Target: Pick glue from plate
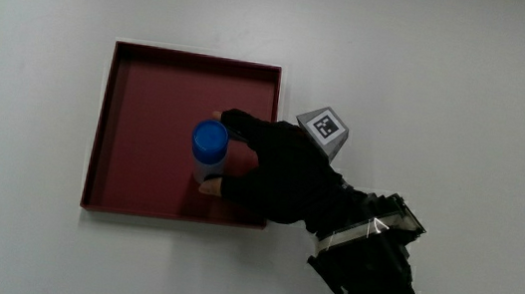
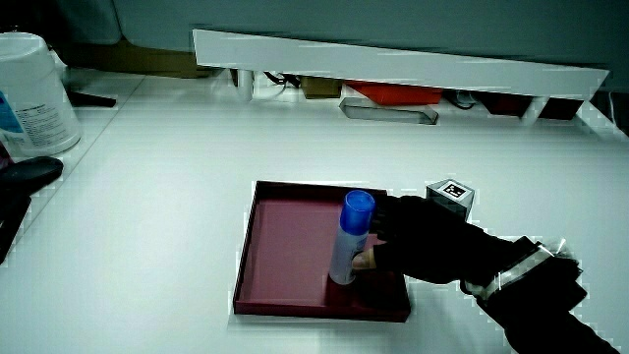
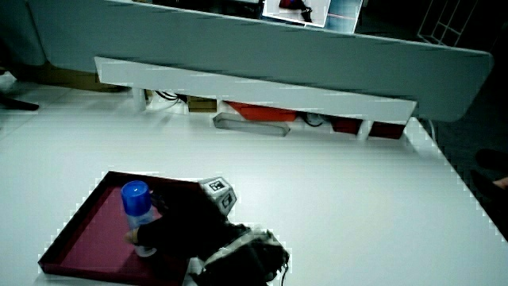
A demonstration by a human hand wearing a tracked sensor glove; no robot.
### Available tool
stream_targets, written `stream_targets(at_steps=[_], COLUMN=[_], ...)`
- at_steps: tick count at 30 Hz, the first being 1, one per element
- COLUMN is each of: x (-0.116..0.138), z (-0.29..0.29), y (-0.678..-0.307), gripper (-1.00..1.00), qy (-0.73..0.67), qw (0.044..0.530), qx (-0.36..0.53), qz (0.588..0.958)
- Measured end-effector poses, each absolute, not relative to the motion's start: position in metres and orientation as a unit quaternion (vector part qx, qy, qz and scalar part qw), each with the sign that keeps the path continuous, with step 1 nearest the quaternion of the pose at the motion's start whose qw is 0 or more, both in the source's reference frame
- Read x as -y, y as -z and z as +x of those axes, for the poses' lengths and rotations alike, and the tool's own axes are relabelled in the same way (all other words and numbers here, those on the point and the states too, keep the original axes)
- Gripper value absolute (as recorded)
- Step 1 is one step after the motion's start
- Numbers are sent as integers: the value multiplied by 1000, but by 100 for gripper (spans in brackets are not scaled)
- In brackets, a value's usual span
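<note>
My hand [image 1: 284,175] is over the corner of the dark red plate [image 1: 198,56] nearest me, near the middle of the main view. My fingers [image 1: 238,121] are curled around the glue stick [image 1: 208,150], with the thumb low on its body and the others wrapped higher up just under the cap. The glue stands upright inside the plate, closer to the rim nearest me than to the plate's middle. In both side views [image 2: 350,241] [image 3: 137,210] its base seems to rest on the plate floor, so I judge it gripped but not yet lifted. To do this well I should keep the squeeze even and draw it straight up. That way the tall, narrow tube won't tip or scrape the low rim, and the plate itself won't be dragged along. The stick has a pale, whitish barrel with a bright blue round cap, and looks smooth, so it could slip if I hold it loosely. The patterned cube [image 1: 325,127] sits on the back of my glove.
</note>
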State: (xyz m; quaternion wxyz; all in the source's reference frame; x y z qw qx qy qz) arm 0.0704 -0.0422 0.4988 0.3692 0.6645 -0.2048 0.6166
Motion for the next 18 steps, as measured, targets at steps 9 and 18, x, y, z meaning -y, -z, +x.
stream_targets(at_steps=[9, 18], x=[40, 38], z=[70, 71], y=[-497, -493], gripper=[90, 100], qy=[-632, -632], qw=[311, 289], qx=[206, 207], qz=[679, 689])
